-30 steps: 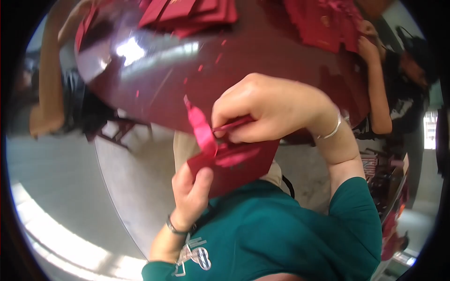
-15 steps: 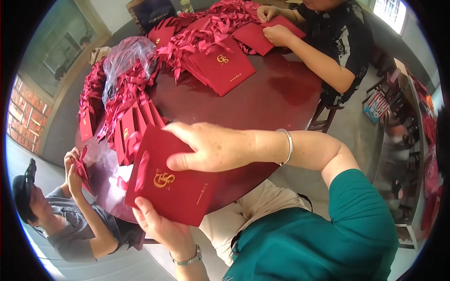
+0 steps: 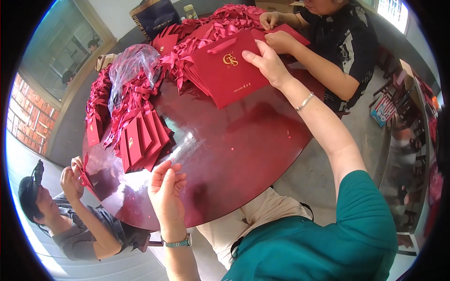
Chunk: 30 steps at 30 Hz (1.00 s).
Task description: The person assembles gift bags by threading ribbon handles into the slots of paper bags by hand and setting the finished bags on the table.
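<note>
The big round bench (image 3: 243,171) holds a slanted pile of red gift bags (image 3: 193,76). One red gift bag (image 3: 234,90) lines up with its front, maybe to keep things neat. It sits under the right hand's (image 3: 273,66) thumb, by its right edge; I can't tell if that grip pinches. The left hand (image 3: 167,194) is loose and empty.

Room over tabletop (image 3: 239,164), bag stack (image 3: 143,138) leftward
</note>
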Tool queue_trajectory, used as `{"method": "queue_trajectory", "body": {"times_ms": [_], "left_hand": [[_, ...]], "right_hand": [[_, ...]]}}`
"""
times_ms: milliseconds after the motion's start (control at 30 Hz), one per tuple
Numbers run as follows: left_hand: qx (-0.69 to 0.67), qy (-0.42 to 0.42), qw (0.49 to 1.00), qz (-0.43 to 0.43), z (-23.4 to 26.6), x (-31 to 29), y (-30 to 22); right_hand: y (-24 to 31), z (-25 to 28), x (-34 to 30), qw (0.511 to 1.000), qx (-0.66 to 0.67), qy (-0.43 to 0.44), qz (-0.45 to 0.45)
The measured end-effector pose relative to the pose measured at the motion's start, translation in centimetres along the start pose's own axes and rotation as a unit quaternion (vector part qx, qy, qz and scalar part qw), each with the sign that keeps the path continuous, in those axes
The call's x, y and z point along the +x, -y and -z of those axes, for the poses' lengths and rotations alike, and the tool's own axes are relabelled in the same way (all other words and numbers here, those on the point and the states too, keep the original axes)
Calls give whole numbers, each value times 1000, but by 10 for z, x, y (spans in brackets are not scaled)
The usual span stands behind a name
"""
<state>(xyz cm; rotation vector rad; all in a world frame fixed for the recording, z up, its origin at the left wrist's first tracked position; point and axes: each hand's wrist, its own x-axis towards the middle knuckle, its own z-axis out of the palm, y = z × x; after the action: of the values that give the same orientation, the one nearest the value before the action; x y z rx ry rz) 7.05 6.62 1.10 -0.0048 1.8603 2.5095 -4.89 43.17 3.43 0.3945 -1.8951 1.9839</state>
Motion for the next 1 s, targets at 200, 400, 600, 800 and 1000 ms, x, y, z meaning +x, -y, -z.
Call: {"method": "queue_trajectory", "body": {"times_ms": [200,400,600,800,1000], "left_hand": [[115,0,993,14,5,4,5],[393,27,902,-177,15,33,10],[725,-69,595,-341,31,82,-7],[721,-60,641,-257,63,116,18],[707,-56,650,-272,52,121,13]], "right_hand": [[-72,-3,12,850,-517,-73,-67],[-54,-18,11,809,-533,-133,211],[-5,-130,21,813,-467,90,335],[-75,-240,96,834,-481,190,193],[-145,-289,179,884,-446,135,30]]}}
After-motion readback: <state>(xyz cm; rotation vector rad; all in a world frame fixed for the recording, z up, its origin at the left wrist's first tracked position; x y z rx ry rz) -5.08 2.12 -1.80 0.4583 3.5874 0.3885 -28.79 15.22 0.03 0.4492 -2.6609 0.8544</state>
